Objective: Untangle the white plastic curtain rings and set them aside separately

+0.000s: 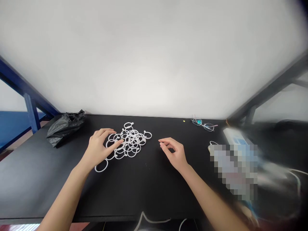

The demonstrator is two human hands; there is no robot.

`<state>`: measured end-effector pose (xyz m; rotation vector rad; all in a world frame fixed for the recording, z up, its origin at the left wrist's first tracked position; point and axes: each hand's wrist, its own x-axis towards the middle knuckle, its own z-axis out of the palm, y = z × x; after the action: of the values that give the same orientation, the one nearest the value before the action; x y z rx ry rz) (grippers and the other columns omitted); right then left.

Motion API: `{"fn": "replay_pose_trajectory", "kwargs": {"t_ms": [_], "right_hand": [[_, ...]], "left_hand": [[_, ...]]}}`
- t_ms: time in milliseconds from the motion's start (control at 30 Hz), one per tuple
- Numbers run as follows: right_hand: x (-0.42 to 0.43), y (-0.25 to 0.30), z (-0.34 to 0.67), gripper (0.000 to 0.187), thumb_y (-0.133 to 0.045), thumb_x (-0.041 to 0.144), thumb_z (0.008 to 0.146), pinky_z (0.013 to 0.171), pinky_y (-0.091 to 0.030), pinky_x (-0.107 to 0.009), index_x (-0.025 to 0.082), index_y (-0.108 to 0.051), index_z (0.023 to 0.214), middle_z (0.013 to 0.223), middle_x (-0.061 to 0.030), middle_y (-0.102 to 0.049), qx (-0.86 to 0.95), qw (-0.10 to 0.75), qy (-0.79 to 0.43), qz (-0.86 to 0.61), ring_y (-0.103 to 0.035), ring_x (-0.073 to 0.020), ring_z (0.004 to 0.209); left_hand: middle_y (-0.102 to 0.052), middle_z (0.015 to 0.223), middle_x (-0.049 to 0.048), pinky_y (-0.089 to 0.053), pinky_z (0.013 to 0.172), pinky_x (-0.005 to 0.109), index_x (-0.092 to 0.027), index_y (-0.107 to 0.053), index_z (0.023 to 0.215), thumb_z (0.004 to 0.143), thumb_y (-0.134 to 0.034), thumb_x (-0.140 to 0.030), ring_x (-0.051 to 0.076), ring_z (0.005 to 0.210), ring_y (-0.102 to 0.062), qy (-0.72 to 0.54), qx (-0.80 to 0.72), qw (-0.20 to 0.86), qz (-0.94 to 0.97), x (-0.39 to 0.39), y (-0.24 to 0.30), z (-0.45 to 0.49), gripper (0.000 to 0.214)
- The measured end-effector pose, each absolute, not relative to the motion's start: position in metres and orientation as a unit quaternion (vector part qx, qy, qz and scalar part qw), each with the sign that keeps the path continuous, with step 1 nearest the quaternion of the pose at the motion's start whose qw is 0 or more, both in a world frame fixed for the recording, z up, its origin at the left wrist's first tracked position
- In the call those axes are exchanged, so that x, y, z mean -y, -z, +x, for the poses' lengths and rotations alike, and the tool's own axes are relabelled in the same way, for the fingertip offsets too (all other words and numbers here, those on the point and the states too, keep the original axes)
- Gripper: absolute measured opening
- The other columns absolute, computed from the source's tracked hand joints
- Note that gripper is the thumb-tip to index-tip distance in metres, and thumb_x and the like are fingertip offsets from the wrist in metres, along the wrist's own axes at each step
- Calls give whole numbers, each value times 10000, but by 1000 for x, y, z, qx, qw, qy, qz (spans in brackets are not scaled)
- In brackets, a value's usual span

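Observation:
A loose pile of white curtain rings (132,138), each with a small eyelet, lies left of centre on the black tabletop (144,189). My left hand (99,146) is at the pile's left edge, thumb and fingers spread apart over the nearest rings, with nothing visibly held. One ring (101,166) lies apart from the heap, just below that hand's wrist side. To the right of the pile, my right hand (173,152) hovers with its fingers curled and the thumb tip brought close to the index fingertip. Nothing shows between those tips.
A crumpled black plastic bag (66,126) sits at the back left. Eyeglasses (203,124) lie near the wall at the back right. Further right are a white power strip (232,136) and a blurred-out object (233,173). Blue frame bars (32,112) border the left side.

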<state>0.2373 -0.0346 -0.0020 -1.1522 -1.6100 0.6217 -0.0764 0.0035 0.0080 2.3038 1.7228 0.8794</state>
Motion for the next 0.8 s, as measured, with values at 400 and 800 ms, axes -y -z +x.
{"fn": "replay_pose_trajectory", "kwargs": {"t_ms": [400, 800], "right_hand": [[-16, -8, 175, 1295, -750, 716, 632, 1181, -115, -657, 280, 17, 1579, 1648, -131, 161, 801, 148, -313, -489, 121, -403, 1510], [-75, -3, 142, 948, -719, 685, 699, 1178, -237, -552, 216, -422, 1467, 1554, -148, -397, 897, 105, -259, -343, -289, -387, 1461]], "left_hand": [[-44, 1645, 196, -226, 1151, 647, -271, 80, 1567, 710, -676, -738, 461, 1494, -74, -189, -508, 119, 832, 6, 38, -107, 1234], [-280, 1586, 197, -249, 1165, 594, -250, -181, 1564, 654, -745, -708, 418, 1443, -287, -217, -416, 174, 866, -44, 29, -71, 1164]]}}
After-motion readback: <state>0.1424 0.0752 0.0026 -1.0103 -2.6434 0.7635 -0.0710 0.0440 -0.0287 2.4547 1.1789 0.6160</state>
